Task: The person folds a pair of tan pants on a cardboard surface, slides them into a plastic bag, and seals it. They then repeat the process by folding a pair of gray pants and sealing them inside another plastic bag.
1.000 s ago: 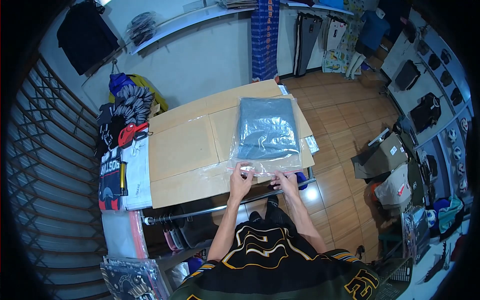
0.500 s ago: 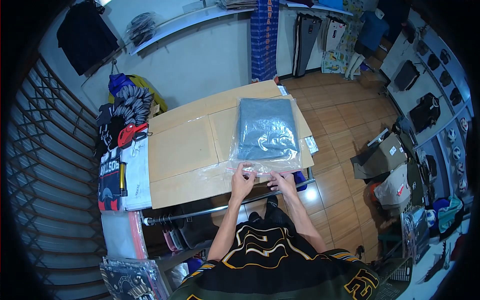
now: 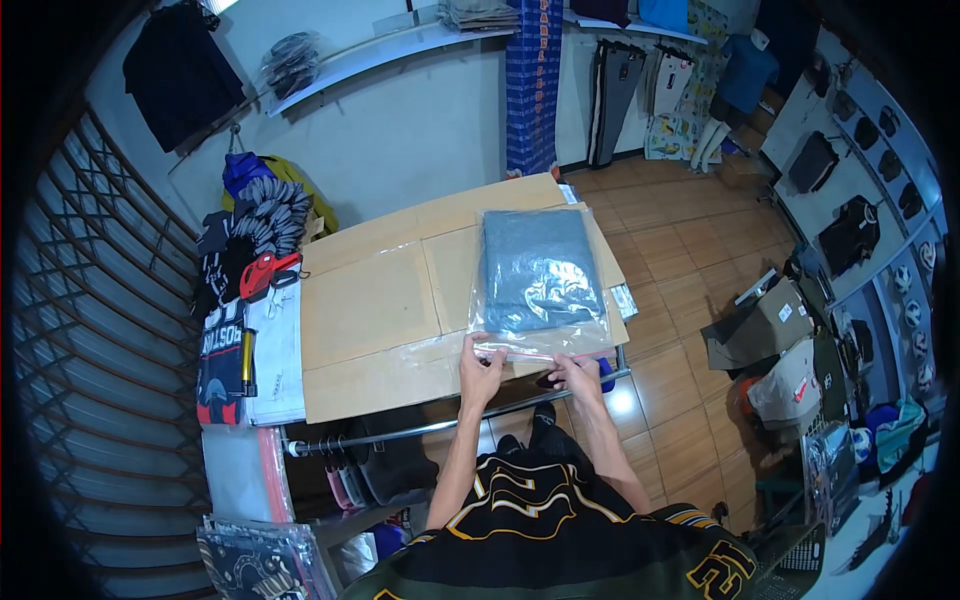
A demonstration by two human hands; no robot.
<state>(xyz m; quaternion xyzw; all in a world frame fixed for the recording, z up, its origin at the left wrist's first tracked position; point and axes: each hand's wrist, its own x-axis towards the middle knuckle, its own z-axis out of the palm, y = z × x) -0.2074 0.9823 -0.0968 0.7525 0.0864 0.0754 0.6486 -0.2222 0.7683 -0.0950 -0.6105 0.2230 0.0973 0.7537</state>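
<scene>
A folded blue-grey garment lies flat inside a clear plastic zip bag on the cardboard-covered table. The bag's opening, with a reddish seal strip, faces me at the table's near edge. At the left end of that strip, my left hand pinches the plastic between thumb and fingers. My right hand grips the same strip farther right, its fingers curled around the edge. Between the two hands the strip runs nearly straight.
Cardboard covers the tabletop, with a metal rail along its front. At left lie a red tool, a yellow-and-black cylinder and folded shirts. Boxes and bags stand on the tiled floor at right.
My hands have moved apart along the bag's strip, the right one shifting rightward. The whole scene sits slightly lower in view. The garment stays in the bag.
</scene>
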